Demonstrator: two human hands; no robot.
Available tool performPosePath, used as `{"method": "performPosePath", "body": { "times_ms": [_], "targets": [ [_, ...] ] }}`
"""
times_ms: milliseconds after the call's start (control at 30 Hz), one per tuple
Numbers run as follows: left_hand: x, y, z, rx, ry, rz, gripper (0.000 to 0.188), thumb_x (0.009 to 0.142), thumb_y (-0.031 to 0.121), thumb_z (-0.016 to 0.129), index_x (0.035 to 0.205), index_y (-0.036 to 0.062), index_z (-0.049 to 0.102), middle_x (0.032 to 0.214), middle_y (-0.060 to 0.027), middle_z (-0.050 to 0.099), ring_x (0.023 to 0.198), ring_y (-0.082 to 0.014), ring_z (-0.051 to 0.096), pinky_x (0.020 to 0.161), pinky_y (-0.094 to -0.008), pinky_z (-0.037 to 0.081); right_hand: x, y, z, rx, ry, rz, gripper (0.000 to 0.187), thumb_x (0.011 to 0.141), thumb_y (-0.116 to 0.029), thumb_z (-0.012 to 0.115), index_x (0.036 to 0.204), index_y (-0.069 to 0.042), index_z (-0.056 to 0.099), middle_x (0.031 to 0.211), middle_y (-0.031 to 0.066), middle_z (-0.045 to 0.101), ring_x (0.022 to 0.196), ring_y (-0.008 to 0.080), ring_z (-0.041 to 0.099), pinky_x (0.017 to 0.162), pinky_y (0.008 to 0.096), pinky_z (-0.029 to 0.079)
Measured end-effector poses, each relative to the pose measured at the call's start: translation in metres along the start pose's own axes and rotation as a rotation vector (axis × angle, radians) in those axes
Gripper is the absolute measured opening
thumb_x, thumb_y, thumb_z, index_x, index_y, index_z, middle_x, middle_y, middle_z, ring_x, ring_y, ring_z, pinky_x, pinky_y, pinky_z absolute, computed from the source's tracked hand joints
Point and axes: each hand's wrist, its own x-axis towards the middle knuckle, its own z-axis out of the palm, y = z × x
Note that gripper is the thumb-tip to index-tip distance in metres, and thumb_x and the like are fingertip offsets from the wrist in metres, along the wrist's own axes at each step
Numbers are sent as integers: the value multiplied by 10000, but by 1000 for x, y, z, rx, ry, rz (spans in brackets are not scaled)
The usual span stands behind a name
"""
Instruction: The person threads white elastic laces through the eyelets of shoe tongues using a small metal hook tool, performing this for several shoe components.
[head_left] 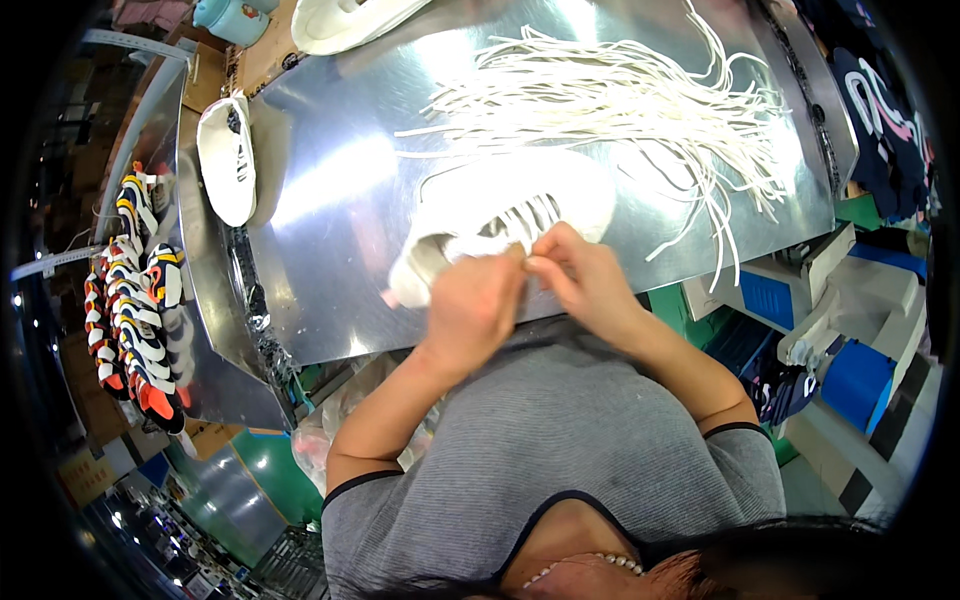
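White sneaker [470, 195], toe to the right, lies on the near half of the metal tabletop [330, 265], close before the wearer. At its lacing, the left hand [475, 300] is curled closed, its grip pinching a white shoelace [525, 220]; the right hand [580, 275] bends thumb and forefinger in against it, though whether they clasp the lace I cannot tell. The hands hide part of the shoe's near side. Just beyond sprawls a tangled bundle of laces [600, 105]; another white sneaker [228, 165] rests at the left edge. Farther out, multicoloured sneakers [135, 310] line up left, navy shoes [885, 130] right. Both forearms angle inward, elbows bent.
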Motion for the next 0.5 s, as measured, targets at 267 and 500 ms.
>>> {"method": "performPosePath", "body": {
  "times_ms": [267,500],
  "targets": [
    [-1,3,-9,-154,-88,-160,220,852,75,739,1059,46,671,772,-147,685,661,-302,658,593,-374,489,-2,-23,-43,-243,-62,-1,192,945,-226,660,1008,-47,642,750,141,657,693,329,652,623,389,484],
    [5,-1,-29,-74,-417,-190,281,856,170,762,1086,28,686,782,-187,694,663,-332,677,596,-386,508,34,26,-16,-440,476,-504,207,871,-89,730,1061,-37,663,869,134,687,675,278,668,600,342,505]
  ]
}}
